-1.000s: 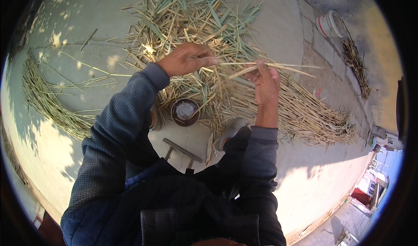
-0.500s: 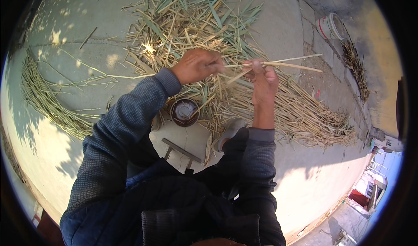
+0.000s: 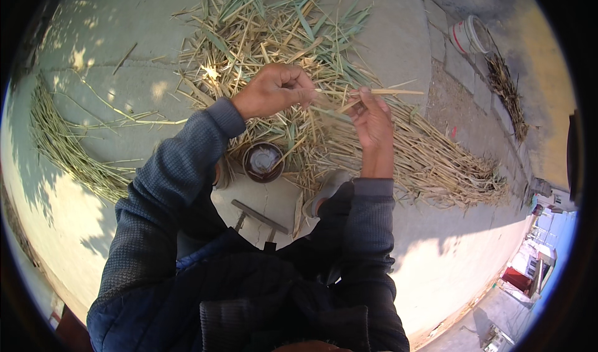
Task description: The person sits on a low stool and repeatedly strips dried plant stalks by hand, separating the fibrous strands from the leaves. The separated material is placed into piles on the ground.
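My left hand (image 3: 280,90) has thumb and fingers pinched on a thin pale stalk (image 3: 329,93). Facing it, my right hand (image 3: 374,120) grips the same stalk between thumb and fingers, with dry strips of leaf sheath (image 3: 402,91) sticking out to the right and a blurred one hanging between the hands. Both hands are above a loose heap of dry straw-coloured and green stalk pieces and leaves (image 3: 249,40). Below the right hand lies a thick bundle of dry stalks (image 3: 430,159), fanning out to the right.
A round brown bowl (image 3: 264,179) with something greyish inside stands near my feet. Closer to me is a low wooden piece with legs (image 3: 260,216). Greenish stalks (image 3: 68,146) lie curved at the left. A white bucket (image 3: 471,35) and dark twigs (image 3: 507,96) are far right.
My left hand has moved slightly left and up. The strips at my right hand reach less far right, and the blurred one hangs lower between my hands.
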A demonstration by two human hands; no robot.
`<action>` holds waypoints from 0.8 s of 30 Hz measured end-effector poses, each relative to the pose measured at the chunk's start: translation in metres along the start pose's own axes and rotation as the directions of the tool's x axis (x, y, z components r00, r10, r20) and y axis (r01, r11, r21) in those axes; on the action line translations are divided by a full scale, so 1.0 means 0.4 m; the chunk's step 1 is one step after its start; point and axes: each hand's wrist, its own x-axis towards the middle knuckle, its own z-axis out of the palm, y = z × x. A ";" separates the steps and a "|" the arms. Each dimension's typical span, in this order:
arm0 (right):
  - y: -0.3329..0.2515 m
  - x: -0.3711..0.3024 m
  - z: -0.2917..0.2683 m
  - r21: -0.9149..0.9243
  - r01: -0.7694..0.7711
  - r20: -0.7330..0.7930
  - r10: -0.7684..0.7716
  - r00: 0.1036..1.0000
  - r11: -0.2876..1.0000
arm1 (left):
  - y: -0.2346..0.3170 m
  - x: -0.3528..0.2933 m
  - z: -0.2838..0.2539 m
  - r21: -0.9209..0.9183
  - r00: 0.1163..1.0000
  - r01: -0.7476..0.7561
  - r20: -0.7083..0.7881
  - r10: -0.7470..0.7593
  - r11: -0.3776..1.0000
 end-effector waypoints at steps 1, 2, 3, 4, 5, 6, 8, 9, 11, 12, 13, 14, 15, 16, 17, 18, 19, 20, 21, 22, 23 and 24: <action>0.001 0.002 0.002 0.024 -0.021 0.012 0.020 1.000 1.000 | 0.001 -0.002 -0.001 0.009 1.000 -0.001 -0.019 0.001 1.000; 0.002 0.003 0.005 0.051 -0.045 0.033 0.044 0.998 0.998 | 0.000 -0.003 -0.002 0.018 0.999 -0.003 -0.038 0.004 1.000; 0.004 0.001 0.011 0.077 -0.040 0.038 0.037 0.999 0.996 | -0.002 -0.005 -0.004 0.036 0.998 -0.008 -0.063 0.010 0.999; 0.006 -0.001 0.020 0.106 -0.039 0.051 0.034 0.998 0.994 | -0.005 -0.005 -0.007 0.085 0.996 -0.039 -0.079 0.045 0.996; 0.009 -0.004 0.030 0.125 -0.046 0.004 0.046 0.999 0.991 | -0.010 -0.006 -0.008 0.143 0.992 -0.070 -0.098 0.084 0.987; 0.013 -0.008 0.044 0.123 -0.009 0.069 0.001 0.998 0.992 | -0.014 -0.007 -0.011 0.201 0.986 -0.105 -0.106 0.128 0.974; 0.029 -0.024 0.072 0.109 0.058 0.105 -0.070 0.992 0.992 | -0.024 -0.011 -0.014 0.391 0.990 -0.114 -0.034 0.139 0.913; 0.039 -0.032 0.087 0.026 0.065 0.101 -0.067 0.993 0.998 | -0.028 -0.013 -0.015 0.480 0.990 -0.122 -0.004 0.141 0.869; 0.052 -0.050 0.109 -0.093 0.101 0.179 -0.083 0.980 0.991 | -0.033 -0.022 -0.013 0.576 0.982 -0.162 0.012 0.189 0.802; 0.048 -0.054 0.112 -0.164 0.092 0.166 -0.064 0.984 0.982 | -0.034 -0.024 -0.013 0.621 0.976 -0.183 0.021 0.217 0.762; 0.040 -0.056 0.112 -0.218 0.073 0.198 -0.029 0.980 0.973 | -0.035 -0.028 -0.014 0.608 0.972 -0.190 0.004 0.236 0.771; 0.039 -0.060 0.115 -0.270 0.073 0.176 -0.026 0.984 0.960 | -0.034 -0.028 -0.018 0.646 0.964 -0.199 -0.005 0.265 0.737; 0.038 -0.062 0.117 -0.302 0.025 0.232 0.049 0.971 0.953 | -0.033 -0.028 -0.023 0.683 0.959 -0.206 -0.002 0.284 0.700; 0.036 -0.065 0.118 -0.334 -0.006 0.235 0.090 0.968 0.943 | -0.031 -0.028 -0.029 0.719 0.953 -0.211 0.000 0.304 0.662; 0.036 -0.065 0.119 -0.346 -0.055 0.284 0.161 0.945 0.936 | -0.028 -0.030 -0.033 0.753 0.954 -0.206 0.011 0.301 0.625; 0.034 -0.065 0.118 -0.399 -0.056 0.239 0.163 0.957 0.915 | -0.026 -0.033 -0.037 0.772 0.945 -0.237 0.044 0.323 0.590; 0.035 -0.065 0.119 -0.427 -0.076 0.237 0.193 0.952 0.901 | -0.023 -0.038 -0.038 0.788 0.937 -0.268 0.078 0.341 0.554; 0.036 -0.063 0.121 -0.452 -0.103 0.207 0.217 0.954 0.886 | -0.020 -0.042 -0.039 0.811 0.936 -0.276 0.106 0.334 0.516; 0.038 -0.062 0.124 -0.482 -0.087 0.213 0.213 0.954 0.872 | -0.016 -0.050 -0.035 0.800 0.954 -0.244 0.096 0.285 0.548; 0.040 -0.060 0.128 -0.510 -0.078 0.193 0.203 0.960 0.856 | -0.011 -0.058 -0.033 0.721 0.956 -0.268 0.114 0.271 0.639; 0.041 -0.058 0.132 -0.535 -0.072 0.156 0.183 0.971 0.842 | -0.006 -0.066 -0.031 0.639 0.961 -0.269 0.133 0.241 0.720; 0.044 -0.057 0.136 -0.547 -0.039 0.175 0.160 0.971 0.836 | 0.000 -0.072 -0.032 0.540 0.963 -0.271 0.159 0.220 0.797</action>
